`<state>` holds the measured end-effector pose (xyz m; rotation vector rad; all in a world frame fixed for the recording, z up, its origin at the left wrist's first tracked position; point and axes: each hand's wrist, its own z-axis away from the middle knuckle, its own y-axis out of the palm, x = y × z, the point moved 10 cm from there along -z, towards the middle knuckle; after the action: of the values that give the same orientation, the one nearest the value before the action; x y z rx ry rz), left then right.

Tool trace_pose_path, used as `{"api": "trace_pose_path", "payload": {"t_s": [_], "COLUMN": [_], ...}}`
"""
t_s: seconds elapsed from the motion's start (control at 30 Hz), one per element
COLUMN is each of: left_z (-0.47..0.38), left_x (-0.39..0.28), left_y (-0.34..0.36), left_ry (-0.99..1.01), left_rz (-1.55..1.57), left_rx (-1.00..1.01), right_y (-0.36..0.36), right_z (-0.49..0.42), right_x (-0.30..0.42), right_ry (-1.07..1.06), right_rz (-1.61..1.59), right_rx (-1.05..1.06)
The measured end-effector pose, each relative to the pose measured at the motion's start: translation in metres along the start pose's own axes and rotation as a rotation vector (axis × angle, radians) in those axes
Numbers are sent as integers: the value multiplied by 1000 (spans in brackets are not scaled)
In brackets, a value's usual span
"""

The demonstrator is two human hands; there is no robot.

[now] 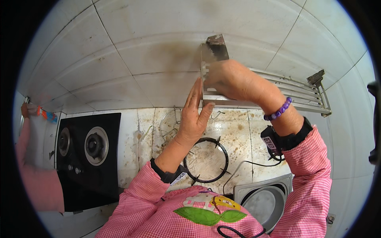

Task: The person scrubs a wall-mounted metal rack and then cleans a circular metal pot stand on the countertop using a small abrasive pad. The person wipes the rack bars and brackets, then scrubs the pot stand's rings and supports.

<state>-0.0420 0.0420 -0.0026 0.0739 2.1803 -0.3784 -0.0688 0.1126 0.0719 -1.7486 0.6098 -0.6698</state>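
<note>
A metal wall rack with parallel bars is fixed to the tiled wall before me. My left hand lies along the outside of the rack's left end plate, its thumb apart from the fingers beneath the edge. Inside that end, my right hand is curled over the bars, its fingers blurred. Whether it holds something cannot be made out. A dark, worn bracket juts from the wall just above this hand. A purple bead bracelet circles my right wrist.
Below lies a stained tiled counter with a black pan-support ring and a wire rack. A black gas hob stands left, a sink at lower right. Another person's arm reaches up at far left, near an orange-and-blue bottle.
</note>
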Motion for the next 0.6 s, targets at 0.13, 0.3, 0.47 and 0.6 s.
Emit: {"api": "trace_pose_path", "payload": {"t_s": [0.13, 0.3, 0.47, 0.6], "left_z": [-1, 1, 0, 2], "left_x": [-3, -2, -5, -2], "left_y": [1, 1, 1, 2], "left_ry": [27, -4, 59, 35], "left_rz": [-35, -6, -100, -87], "left_rx": [21, 43, 39, 42], "right_y": [8, -26, -2, 27], "right_z": [3, 21, -2, -16], "right_x": [-9, -38, -50, -47], "right_ry": [64, 301, 412, 342], "right_rz": [68, -190, 131, 249], "right_rx": [255, 136, -111, 69]}}
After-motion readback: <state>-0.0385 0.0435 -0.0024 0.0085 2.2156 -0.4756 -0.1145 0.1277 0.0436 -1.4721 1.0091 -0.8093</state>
